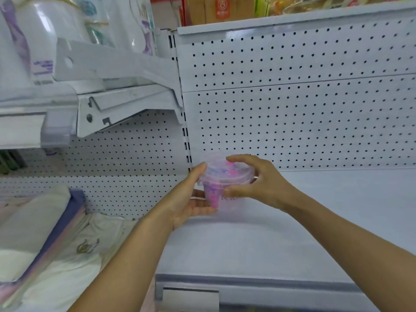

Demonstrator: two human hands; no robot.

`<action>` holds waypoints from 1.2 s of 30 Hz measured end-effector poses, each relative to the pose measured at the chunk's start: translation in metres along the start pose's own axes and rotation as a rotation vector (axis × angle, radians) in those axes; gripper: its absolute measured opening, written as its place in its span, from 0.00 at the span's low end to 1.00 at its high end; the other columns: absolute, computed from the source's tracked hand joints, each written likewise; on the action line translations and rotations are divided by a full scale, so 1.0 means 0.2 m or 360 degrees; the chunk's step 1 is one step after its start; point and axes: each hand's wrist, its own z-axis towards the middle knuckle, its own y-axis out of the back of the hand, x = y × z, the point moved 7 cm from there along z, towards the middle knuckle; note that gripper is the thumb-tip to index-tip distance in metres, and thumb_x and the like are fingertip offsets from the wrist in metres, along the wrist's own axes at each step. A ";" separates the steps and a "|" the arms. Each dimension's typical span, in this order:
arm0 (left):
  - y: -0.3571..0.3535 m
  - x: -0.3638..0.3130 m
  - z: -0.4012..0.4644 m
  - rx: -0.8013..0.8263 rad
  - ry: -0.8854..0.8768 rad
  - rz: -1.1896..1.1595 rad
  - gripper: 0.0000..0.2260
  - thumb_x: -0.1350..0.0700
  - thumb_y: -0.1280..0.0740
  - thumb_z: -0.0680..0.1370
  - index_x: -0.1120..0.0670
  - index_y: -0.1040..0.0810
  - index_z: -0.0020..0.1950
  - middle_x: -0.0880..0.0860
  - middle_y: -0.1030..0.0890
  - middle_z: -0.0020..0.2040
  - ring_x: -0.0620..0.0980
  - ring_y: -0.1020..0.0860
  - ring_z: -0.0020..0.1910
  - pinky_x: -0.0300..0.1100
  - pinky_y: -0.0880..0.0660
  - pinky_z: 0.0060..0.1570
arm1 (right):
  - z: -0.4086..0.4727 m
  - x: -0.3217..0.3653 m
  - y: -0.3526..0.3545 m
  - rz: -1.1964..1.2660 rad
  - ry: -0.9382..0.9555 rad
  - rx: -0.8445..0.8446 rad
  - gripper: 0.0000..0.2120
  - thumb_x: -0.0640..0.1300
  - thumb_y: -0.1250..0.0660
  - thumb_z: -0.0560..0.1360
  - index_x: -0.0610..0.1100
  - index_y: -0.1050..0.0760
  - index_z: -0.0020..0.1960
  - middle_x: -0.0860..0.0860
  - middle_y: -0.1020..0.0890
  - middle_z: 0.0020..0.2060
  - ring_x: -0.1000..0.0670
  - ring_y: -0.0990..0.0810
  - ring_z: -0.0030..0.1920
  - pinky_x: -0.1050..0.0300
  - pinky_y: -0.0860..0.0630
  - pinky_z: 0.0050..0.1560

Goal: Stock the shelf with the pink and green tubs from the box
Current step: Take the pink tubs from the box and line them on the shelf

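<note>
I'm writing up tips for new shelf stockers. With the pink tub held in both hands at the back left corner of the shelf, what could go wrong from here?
1. The tub narrows toward its base, so it may tip if the left hand and right hand let go unevenly.
2. It sits close to the pegboard back panel and slotted upright; the lid rim could catch there.

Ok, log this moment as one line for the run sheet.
step: placing first tub | pink tub: upright, back-left corner of shelf | left hand: holds tub | right hand: holds tub | box: not in view
</note>
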 end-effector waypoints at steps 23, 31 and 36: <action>0.00 -0.18 0.49 -0.0682 -0.0888 0.1711 0.16 0.42 0.30 0.73 0.46 0.21 0.58 0.45 0.32 0.49 0.47 0.30 0.58 0.42 0.30 0.47 | 0.22 -0.54 0.34 -0.0218 -0.0384 -0.0411 0.39 0.53 0.20 0.63 0.53 0.33 0.69 0.53 0.36 0.64 0.54 0.33 0.60 0.61 0.34 0.58; -0.02 -0.17 0.48 -0.0629 -0.0801 0.1794 0.21 0.42 0.32 0.74 0.49 0.25 0.64 0.51 0.29 0.57 0.50 0.32 0.62 0.45 0.29 0.55 | 0.21 -0.51 0.35 -0.0469 -0.0495 -0.0275 0.44 0.60 0.24 0.64 0.55 0.41 0.74 0.53 0.51 0.75 0.47 0.45 0.75 0.53 0.38 0.67; -0.15 -0.20 0.32 -0.0605 -0.1084 0.1949 0.31 0.38 0.36 0.74 0.50 0.35 0.73 0.52 0.29 0.67 0.54 0.36 0.70 0.51 0.36 0.67 | -0.05 -0.27 0.42 -0.1078 -0.0192 -0.0446 0.34 0.61 0.36 0.74 0.52 0.41 0.76 0.51 0.49 0.77 0.48 0.46 0.75 0.48 0.37 0.69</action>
